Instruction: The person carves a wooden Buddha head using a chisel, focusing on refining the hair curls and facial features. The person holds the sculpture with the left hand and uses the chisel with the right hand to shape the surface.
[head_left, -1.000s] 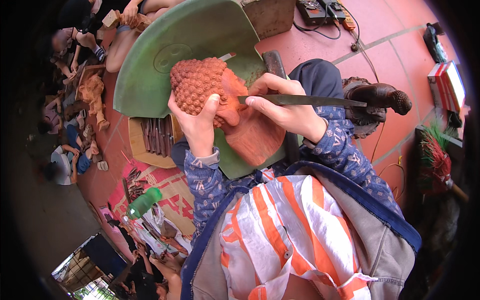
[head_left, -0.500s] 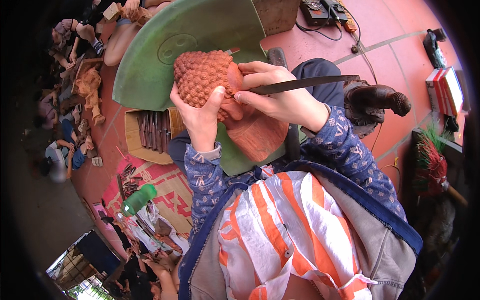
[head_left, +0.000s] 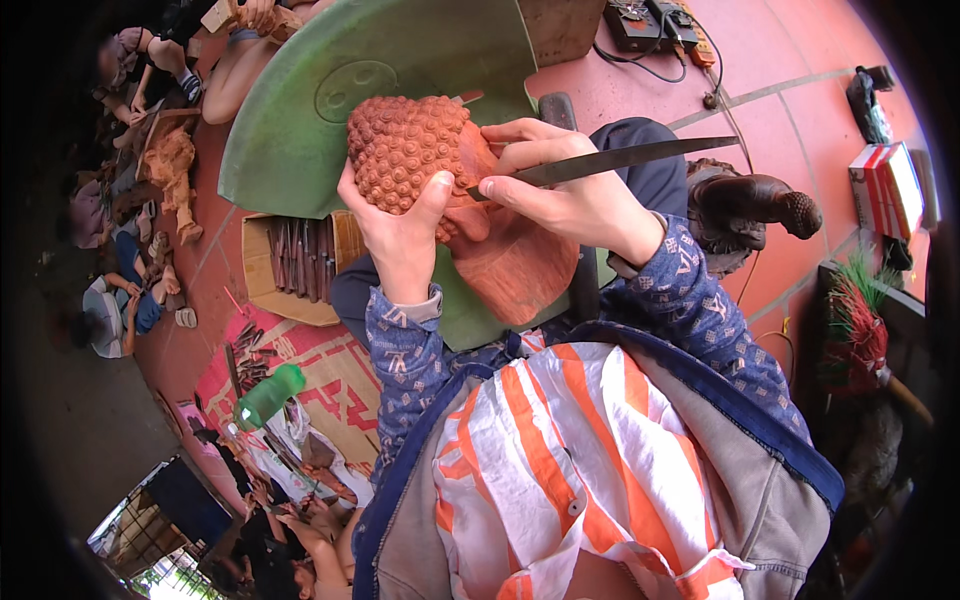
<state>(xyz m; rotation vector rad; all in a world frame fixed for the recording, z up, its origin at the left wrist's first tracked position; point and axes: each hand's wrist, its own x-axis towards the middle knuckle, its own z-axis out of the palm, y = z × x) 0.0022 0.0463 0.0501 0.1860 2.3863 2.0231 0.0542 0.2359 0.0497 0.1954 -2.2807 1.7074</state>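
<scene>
A reddish-brown carved wooden head (head_left: 405,150), covered in rows of curled knobs, lies tilted in front of me with its ear and smooth neck toward me. My left hand (head_left: 398,235) wraps round its near left side, thumb pressed on the curls. Between the thumb and fingers of my right hand (head_left: 565,185) is a long, flat, dark metal file (head_left: 640,155). The file's narrow tip meets the wood just above the ear, at the edge of the curls. Its other end sticks out to the right over my knee. The underside of the head is hidden.
Behind the head is a green plastic seat (head_left: 270,130). A cardboard box of chisels (head_left: 300,260) stands at left, near a green bottle (head_left: 270,395) and loose tools. At right are a dark carved statue (head_left: 750,205) and a broom (head_left: 865,335). People work at far left.
My right hand has shifted slightly right with the file, and the file's outer end has swung a little away and outward. My left hand and the carved head are nearly still.
</scene>
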